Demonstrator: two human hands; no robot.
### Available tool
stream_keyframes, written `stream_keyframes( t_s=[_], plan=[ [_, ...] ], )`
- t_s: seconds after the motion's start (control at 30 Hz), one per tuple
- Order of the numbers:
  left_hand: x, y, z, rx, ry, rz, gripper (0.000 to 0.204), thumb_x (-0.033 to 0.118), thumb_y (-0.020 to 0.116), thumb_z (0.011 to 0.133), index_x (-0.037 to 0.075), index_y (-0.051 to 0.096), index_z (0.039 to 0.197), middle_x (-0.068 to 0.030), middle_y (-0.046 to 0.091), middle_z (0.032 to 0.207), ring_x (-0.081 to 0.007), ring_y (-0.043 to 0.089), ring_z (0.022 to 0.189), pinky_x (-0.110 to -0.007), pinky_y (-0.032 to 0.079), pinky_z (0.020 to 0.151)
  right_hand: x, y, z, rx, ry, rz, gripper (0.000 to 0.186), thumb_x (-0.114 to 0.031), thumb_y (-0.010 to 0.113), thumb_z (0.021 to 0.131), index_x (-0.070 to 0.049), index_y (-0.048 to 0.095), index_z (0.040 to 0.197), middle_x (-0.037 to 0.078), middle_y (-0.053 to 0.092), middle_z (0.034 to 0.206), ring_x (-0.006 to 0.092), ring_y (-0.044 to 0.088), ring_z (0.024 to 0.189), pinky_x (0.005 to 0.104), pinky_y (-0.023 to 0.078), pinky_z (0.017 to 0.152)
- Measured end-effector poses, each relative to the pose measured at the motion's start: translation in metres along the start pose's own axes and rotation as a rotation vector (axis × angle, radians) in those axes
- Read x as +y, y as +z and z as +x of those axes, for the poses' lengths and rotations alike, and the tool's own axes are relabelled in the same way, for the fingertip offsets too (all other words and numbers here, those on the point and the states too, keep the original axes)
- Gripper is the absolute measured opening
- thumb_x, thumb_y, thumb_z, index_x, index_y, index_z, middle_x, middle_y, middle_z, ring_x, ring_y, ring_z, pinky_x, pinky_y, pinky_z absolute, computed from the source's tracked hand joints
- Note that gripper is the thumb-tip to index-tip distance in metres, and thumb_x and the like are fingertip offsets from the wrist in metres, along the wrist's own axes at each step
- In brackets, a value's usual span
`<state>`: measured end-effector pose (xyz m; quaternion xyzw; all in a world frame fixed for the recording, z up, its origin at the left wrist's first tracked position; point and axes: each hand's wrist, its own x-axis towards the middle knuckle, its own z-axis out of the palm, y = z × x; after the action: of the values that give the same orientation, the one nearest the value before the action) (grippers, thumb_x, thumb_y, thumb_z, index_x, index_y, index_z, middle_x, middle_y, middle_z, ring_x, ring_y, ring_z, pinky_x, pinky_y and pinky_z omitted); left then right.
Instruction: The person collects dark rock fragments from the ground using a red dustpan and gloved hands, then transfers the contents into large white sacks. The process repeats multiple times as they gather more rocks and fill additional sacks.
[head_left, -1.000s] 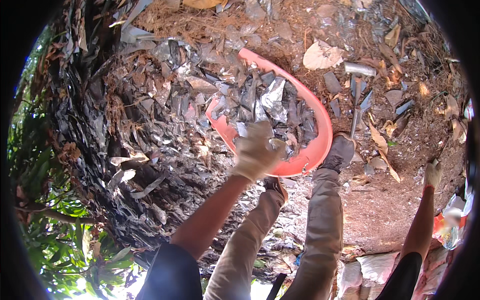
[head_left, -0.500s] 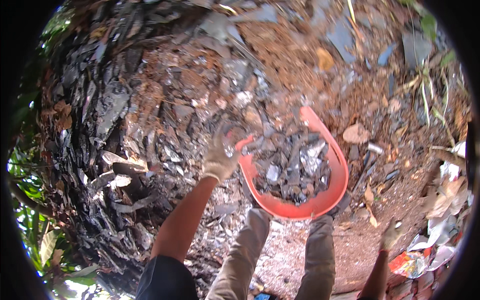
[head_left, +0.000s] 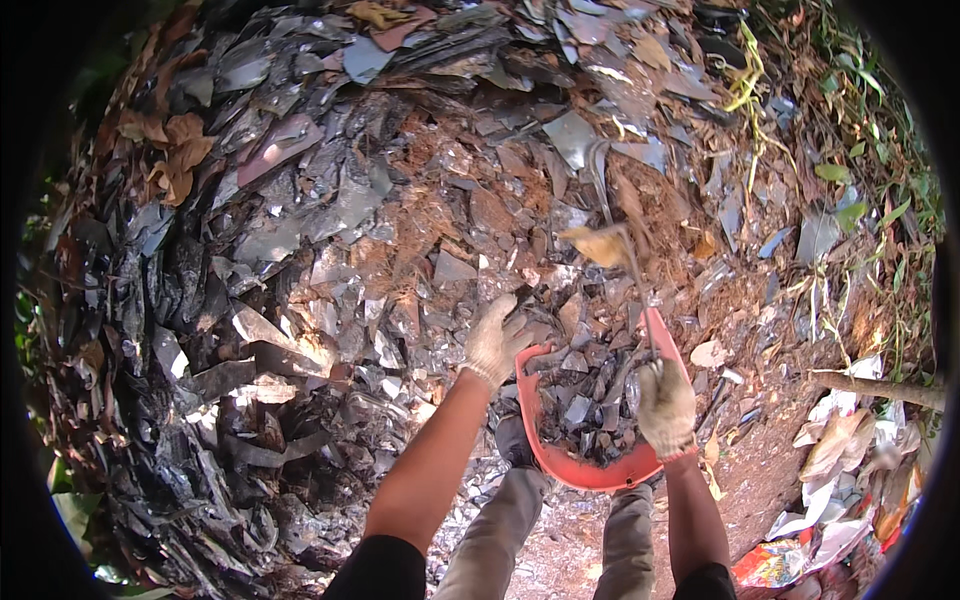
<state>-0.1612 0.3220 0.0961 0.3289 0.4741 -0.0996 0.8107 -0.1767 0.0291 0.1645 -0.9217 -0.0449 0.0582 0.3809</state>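
My left hand [head_left: 493,343], in a pale knit work glove, is low over the stone chips just left of the pan, its fingers stretched and apart. A dark flake lies by its fingertips; I see no grip on it. My right hand [head_left: 665,405], gloved the same, is closed around a thin dark metal hand tool [head_left: 641,285] that points away from me. The tool's far end is blurred and looks bent. Between my hands sits an orange-red plastic scoop pan [head_left: 612,474], U-shaped with a ragged edge, holding dark stone chips [head_left: 590,400].
A bank of layered slate-like flakes [head_left: 200,440] rises on the left and far side. My shoe [head_left: 514,440] is against the pan's left side. At right lie crumpled wrappers [head_left: 775,562], a stick [head_left: 880,388] and green plants [head_left: 900,210]. A yellowish leaf-like piece [head_left: 597,246] is near the tool.
My right hand has come from the lower right to the pan's right side, now with the metal tool in it. The left hand remains beside the pan's left edge. The view has shifted.
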Motion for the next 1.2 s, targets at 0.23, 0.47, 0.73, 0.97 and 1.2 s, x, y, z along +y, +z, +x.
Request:
stream_keyframes(
  t_s=[0.23, 0.47, 0.73, 0.97, 1.2],
  plan=[
    [-0.003, 0.000, 0.048, 0.142, -0.011, -0.731, 0.043, 0.042, 0.076, 0.087, 0.015, 0.064, 0.119, -0.0033, 0.059, 0.119, -0.0211, 0.059, 0.098, -0.040, 0.057, 0.083, -0.088, 0.091, 0.177, -0.062, -0.498, -0.547, 0.025, -0.023, 0.060, 0.098, 0.000, 0.053, 0.106, 0.023, 0.069, 0.087, 0.0418, 0.072, 0.078, 0.0480, 0.061, 0.068],
    [-0.015, 0.014, 0.057, -0.094, 0.021, -0.211, 0.043, 0.053, 0.054, 0.101, 0.013, 0.066, 0.113, -0.0013, 0.070, 0.093, -0.0154, 0.060, 0.069, -0.032, 0.055, 0.064, -0.066, 0.201, 0.200, -0.039, -0.021, -0.266, 0.025, -0.009, 0.051, 0.096, 0.007, 0.050, 0.115, 0.030, 0.069, 0.091, 0.0464, 0.070, 0.088, 0.0520, 0.056, 0.071],
    [-0.112, -0.036, 0.046, 0.000, 0.124, 0.359, 0.034, 0.035, 0.066, 0.098, 0.004, 0.069, 0.113, -0.0068, 0.075, 0.098, -0.0184, 0.072, 0.087, -0.031, 0.056, 0.072, -0.067, 0.164, 0.077, -0.381, -0.035, -0.365, 0.035, -0.010, 0.055, 0.095, 0.013, 0.046, 0.120, 0.027, 0.070, 0.089, 0.0382, 0.073, 0.085, 0.0462, 0.060, 0.071],
    [-0.152, -0.013, -0.047, -0.184, 0.390, 1.308, 0.053, 0.033, 0.066, 0.089, 0.006, 0.058, 0.134, -0.0215, 0.063, 0.131, -0.0408, 0.060, 0.121, -0.046, 0.045, 0.107, -0.026, 0.109, 0.047, -0.450, -0.050, -0.380, 0.028, -0.006, 0.054, 0.095, 0.015, 0.047, 0.112, 0.031, 0.068, 0.087, 0.0405, 0.072, 0.081, 0.0459, 0.057, 0.067],
    [-0.040, -0.032, -0.110, 0.615, 0.292, 1.324, 0.096, 0.046, 0.073, 0.079, 0.011, 0.029, 0.157, -0.0245, 0.038, 0.154, -0.0497, 0.026, 0.147, -0.058, 0.021, 0.120, -0.076, -0.002, 0.003, -0.539, 0.081, -0.420, 0.029, -0.005, 0.052, 0.094, 0.010, 0.047, 0.118, 0.029, 0.067, 0.080, 0.0444, 0.070, 0.074, 0.0517, 0.056, 0.067]
  ],
)
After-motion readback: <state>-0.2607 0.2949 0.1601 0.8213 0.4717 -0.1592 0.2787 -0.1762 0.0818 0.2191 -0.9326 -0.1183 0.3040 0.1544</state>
